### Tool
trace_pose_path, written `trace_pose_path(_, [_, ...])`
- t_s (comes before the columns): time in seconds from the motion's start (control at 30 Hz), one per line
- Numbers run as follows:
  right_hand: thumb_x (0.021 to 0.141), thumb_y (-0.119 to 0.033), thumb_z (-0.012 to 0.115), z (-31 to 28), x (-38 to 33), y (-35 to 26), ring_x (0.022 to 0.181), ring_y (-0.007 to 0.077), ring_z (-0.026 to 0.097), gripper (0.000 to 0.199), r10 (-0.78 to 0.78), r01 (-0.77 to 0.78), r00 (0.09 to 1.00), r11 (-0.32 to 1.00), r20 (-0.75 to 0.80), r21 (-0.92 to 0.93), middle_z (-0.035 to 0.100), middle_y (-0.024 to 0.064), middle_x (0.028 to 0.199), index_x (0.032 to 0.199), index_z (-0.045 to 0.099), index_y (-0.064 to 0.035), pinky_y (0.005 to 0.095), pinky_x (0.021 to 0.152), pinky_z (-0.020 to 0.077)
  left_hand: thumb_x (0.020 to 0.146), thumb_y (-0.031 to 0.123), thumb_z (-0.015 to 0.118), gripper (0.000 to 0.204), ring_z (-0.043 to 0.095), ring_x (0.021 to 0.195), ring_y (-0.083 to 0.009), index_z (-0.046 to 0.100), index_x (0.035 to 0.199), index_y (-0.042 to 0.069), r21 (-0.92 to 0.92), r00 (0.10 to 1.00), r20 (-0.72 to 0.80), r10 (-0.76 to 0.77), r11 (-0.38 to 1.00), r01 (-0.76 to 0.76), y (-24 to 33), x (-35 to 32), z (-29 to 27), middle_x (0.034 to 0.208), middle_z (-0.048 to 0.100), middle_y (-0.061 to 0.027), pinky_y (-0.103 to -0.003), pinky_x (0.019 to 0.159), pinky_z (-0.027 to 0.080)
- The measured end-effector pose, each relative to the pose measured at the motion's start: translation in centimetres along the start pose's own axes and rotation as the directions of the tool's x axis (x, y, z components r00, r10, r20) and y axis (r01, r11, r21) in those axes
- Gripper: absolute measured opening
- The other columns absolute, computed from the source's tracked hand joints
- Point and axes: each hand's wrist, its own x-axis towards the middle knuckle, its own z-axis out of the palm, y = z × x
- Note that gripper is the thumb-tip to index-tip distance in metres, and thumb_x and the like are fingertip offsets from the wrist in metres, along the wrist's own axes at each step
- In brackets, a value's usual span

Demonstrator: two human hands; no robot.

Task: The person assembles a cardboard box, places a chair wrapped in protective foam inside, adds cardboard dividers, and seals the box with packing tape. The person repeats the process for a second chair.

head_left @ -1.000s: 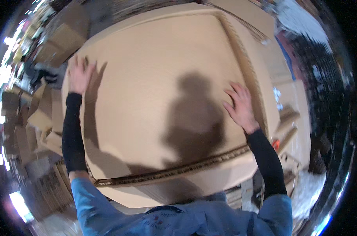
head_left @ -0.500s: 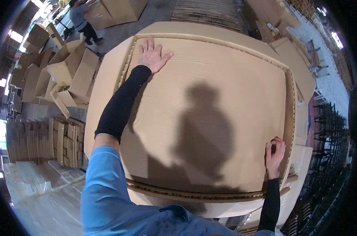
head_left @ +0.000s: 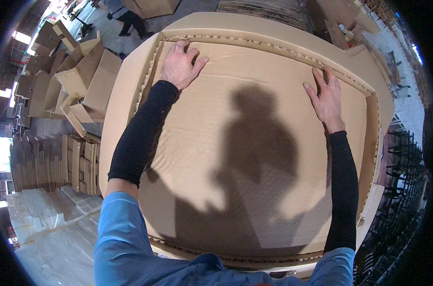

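In front of me lies a large flat cardboard sheet (head_left: 269, 66), set inside a shallow cardboard frame (head_left: 369, 138) whose corrugated edge stands up around it. My left hand (head_left: 180, 66) rests at the sheet's far left corner, fingers spread and tips near the frame's far edge. Near the far right side, my right hand (head_left: 327, 97) touches the sheet with its fingers apart, tips close to the far rim. Neither hand holds anything. My shadow falls across the middle of the sheet, and wrinkles show in its surface on the left.
Open cardboard boxes (head_left: 83, 71) are heaped at the left. Below them stand stacked cardboard pieces (head_left: 80, 162) and plastic-wrapped goods (head_left: 54, 224). A person (head_left: 126, 16) stands at the far left. Dark metal racks (head_left: 402, 167) line the right side.
My right hand has moved from the near right edge up to the far right and its fingers have opened. My left hand stays near the far left corner. The person at the back has shifted right.
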Motion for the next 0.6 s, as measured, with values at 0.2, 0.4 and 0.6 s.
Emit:
trace_pose_path(0.2, [0.096,-0.050,0.059,1.2,0.2,1.1,0.127,0.0393,0.048,0.059,0.024,-0.028,0.997,0.998,0.077,0.058,0.050,0.0216,0.138,0.139,0.059,-0.0110,0.0496,0.109,0.0377,0.095,0.044,0.061,0.048,0.059,0.117,-0.0423,0.064,0.117,0.001,-0.097,0.998,0.056,0.015,0.995,-0.010,-0.6,-0.7,0.7,0.132,0.058,-0.0250,-0.050,0.102,0.048])
trace_pose_path(0.4, [0.095,-0.052,0.058,1.1,0.6,-0.8,0.126,0.0377,0.050,0.059,0.022,-0.023,0.998,1.000,0.066,0.019,0.051,0.0206,0.138,0.140,0.059,-0.0129,0.0488,0.110,0.0379,0.093,0.068,0.047,0.078,0.039,0.142,-0.0374,0.065,0.123,-0.001,0.068,0.979,0.125,-0.158,0.986,0.150,-2.0,-3.8,1.0,0.152,0.042,-0.0270,-0.049,0.119,0.029])
trace_pose_path(0.6, [0.094,-0.055,0.057,2.2,-1.7,2.4,0.121,0.0353,0.056,0.059,-0.078,0.075,0.982,0.997,-0.174,-0.024,0.060,0.0178,0.133,0.134,0.063,-0.0124,0.0484,0.107,0.0414,0.098,0.056,0.049,0.063,0.052,0.128,-0.0415,0.067,0.117,0.000,0.126,0.990,0.118,-0.079,0.990,0.064,-0.3,-3.1,2.5,0.132,0.059,-0.0272,-0.048,0.115,0.035])
